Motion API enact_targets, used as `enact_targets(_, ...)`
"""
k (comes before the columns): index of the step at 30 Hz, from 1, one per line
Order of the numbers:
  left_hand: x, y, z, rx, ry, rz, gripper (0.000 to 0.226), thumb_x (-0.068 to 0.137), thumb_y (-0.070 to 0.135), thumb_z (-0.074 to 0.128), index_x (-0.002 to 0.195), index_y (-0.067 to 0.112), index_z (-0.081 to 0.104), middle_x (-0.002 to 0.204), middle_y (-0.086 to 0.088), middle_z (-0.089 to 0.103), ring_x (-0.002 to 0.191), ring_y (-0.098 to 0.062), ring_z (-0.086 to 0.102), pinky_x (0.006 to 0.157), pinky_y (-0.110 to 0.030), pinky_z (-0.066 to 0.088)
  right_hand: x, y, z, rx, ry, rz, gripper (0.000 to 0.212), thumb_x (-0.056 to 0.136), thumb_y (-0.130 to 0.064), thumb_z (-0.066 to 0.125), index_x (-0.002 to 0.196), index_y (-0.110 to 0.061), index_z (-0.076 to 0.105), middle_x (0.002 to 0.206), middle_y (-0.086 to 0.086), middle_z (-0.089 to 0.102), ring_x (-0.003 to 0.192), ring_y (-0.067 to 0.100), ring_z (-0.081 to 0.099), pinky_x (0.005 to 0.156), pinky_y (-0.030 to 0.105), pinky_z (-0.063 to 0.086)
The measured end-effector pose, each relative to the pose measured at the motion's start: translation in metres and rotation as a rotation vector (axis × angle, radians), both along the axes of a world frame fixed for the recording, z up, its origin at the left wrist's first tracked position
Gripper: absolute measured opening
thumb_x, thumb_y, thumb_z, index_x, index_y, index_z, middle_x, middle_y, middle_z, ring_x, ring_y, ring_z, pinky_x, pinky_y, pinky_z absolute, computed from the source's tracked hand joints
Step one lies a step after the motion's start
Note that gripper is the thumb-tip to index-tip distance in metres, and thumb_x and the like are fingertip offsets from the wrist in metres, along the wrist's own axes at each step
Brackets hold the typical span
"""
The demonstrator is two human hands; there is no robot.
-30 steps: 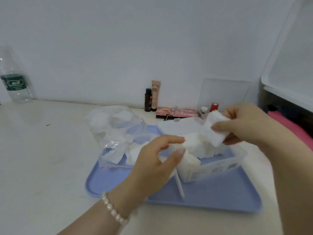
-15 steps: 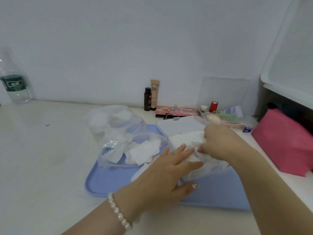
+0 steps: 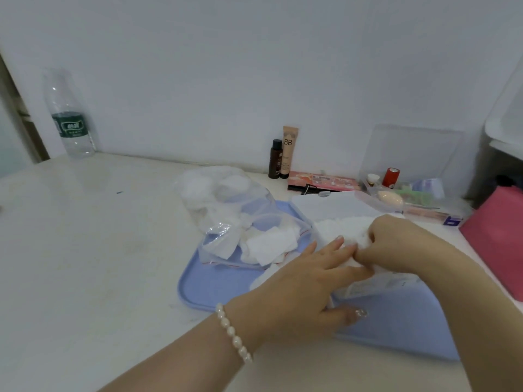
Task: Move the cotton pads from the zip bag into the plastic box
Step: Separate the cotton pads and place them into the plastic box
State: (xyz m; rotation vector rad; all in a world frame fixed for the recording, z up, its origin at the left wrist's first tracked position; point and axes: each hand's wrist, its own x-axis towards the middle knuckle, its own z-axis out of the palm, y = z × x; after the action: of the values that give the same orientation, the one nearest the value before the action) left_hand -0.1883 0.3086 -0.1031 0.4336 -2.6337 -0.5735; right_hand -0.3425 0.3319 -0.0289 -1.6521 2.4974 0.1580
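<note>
A clear zip bag (image 3: 226, 210) lies open on the left of a blue tray (image 3: 206, 290), with several white cotton pads (image 3: 268, 244) spilling from its mouth. The clear plastic box (image 3: 376, 284) sits on the tray's middle, filled with white pads (image 3: 339, 227). My left hand (image 3: 308, 281), fingers straight, rests on the box's near side, thumb on the tray. My right hand (image 3: 402, 244) has its fingers curled down into the pads in the box. Both hands hide most of the box.
The box's flat lid (image 3: 331, 205) lies behind it. Against the wall stand a brown bottle (image 3: 276, 162), a BB tube (image 3: 288, 151), a pink palette (image 3: 322, 181) and a clear organiser (image 3: 410, 193). A water bottle (image 3: 70, 123) stands far left, a pink pouch (image 3: 498, 236) at right.
My right hand came down from holding a pad above the box and now presses into the pads. My left hand let its pad go and flattened against the box.
</note>
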Motion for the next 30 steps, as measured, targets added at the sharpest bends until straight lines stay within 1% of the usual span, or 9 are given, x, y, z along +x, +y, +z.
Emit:
enact_targets(4,0.002,0.004,0.007,0.003,0.023,-0.003,0.055,0.091,0.034,0.056,0.142,0.023,0.038,0.156,-0.001,0.017,0.143,-0.005,0.002,0.115,-0.027,-0.003,-0.005,0.003,0.005,-0.031,-0.130,-0.021,0.034,0.072,-0.024,0.068,0.049,-0.013,0.047,0.050,0.003,0.046,0.051,0.019,0.047,0.051,0.027,0.038)
enact_targets(6,0.005,0.004,0.008,0.068,0.097,0.054,0.042,0.090,0.032,0.050,0.128,0.017,0.056,0.145,-0.004,0.044,0.136,-0.012,0.036,0.113,-0.028,0.024,-0.004,0.003,0.004,-0.030,-0.126,0.002,0.039,0.074,-0.022,0.068,0.045,-0.014,0.043,0.047,0.001,0.041,0.049,0.018,0.042,0.049,0.025,0.036)
enact_targets(8,0.006,-0.002,0.006,-0.125,0.286,0.290,0.032,0.082,0.028,0.042,0.084,0.010,0.068,0.095,-0.008,0.071,0.084,-0.022,0.067,0.072,-0.026,0.052,-0.003,0.003,0.002,-0.001,-0.146,0.045,0.044,0.082,-0.026,0.063,0.046,-0.015,0.039,0.047,-0.001,0.038,0.046,0.014,0.036,0.048,0.022,0.030)
enact_targets(10,0.009,-0.010,0.013,-0.335,0.266,0.559,0.025,0.077,0.022,0.039,0.053,0.016,0.043,0.058,-0.005,0.059,0.051,-0.020,0.055,0.048,-0.016,0.032,-0.003,0.003,0.001,0.032,-0.196,0.065,0.049,0.090,-0.035,0.054,0.049,-0.014,0.037,0.048,-0.002,0.039,0.045,0.013,0.034,0.049,0.022,0.029)
enact_targets(13,0.016,-0.014,0.022,-0.253,-0.185,0.793,0.029,0.088,0.016,0.043,0.063,0.017,0.029,0.090,-0.008,0.061,0.077,-0.024,0.054,0.053,-0.027,0.025,-0.004,0.006,0.010,0.010,-0.291,0.023,0.055,0.093,-0.047,0.045,0.057,-0.007,0.056,0.060,0.001,0.062,0.055,0.017,0.055,0.062,0.024,0.043)
enact_targets(17,0.026,-0.030,0.018,-0.343,-0.280,0.836,0.019,0.079,0.025,0.063,0.096,0.017,0.058,0.114,-0.012,0.060,0.104,-0.021,0.055,0.067,-0.019,0.036,0.000,0.007,0.021,-0.207,-0.283,-0.021,0.051,0.090,-0.050,0.047,0.071,-0.008,0.071,0.072,0.003,0.072,0.072,0.021,0.065,0.080,0.034,0.052)
enact_targets(19,0.031,-0.047,0.014,-0.203,-0.495,0.916,0.049,0.090,0.035,0.050,0.132,0.013,0.041,0.146,-0.012,0.031,0.137,-0.027,0.022,0.108,-0.036,0.024,0.008,0.010,0.027,-0.384,-0.244,0.013,0.045,0.090,-0.042,0.052,0.063,-0.010,0.067,0.067,0.001,0.070,0.064,0.019,0.060,0.071,0.031,0.051)
enact_targets(24,0.041,-0.083,-0.004,0.030,-0.536,1.029,0.056,0.094,0.050,0.024,0.148,0.037,0.012,0.159,-0.006,-0.004,0.143,-0.037,-0.010,0.111,-0.057,-0.007,0.046,0.010,0.011,-0.545,-0.369,0.433,0.017,0.086,-0.029,0.061,0.075,-0.020,0.071,0.090,-0.003,0.068,0.084,0.015,0.059,0.077,0.028,0.045)
enact_targets(30,0.037,-0.082,-0.006,-0.007,-0.586,1.002,0.042,0.096,0.035,0.036,0.136,0.025,0.042,0.145,-0.009,0.030,0.136,-0.031,0.025,0.110,-0.042,0.019,0.075,-0.016,-0.038,-0.312,-0.165,0.656,0.037,0.095,-0.047,0.039,0.128,-0.039,0.052,0.158,-0.003,0.000,0.143,0.014,0.003,0.110,0.028,0.004)
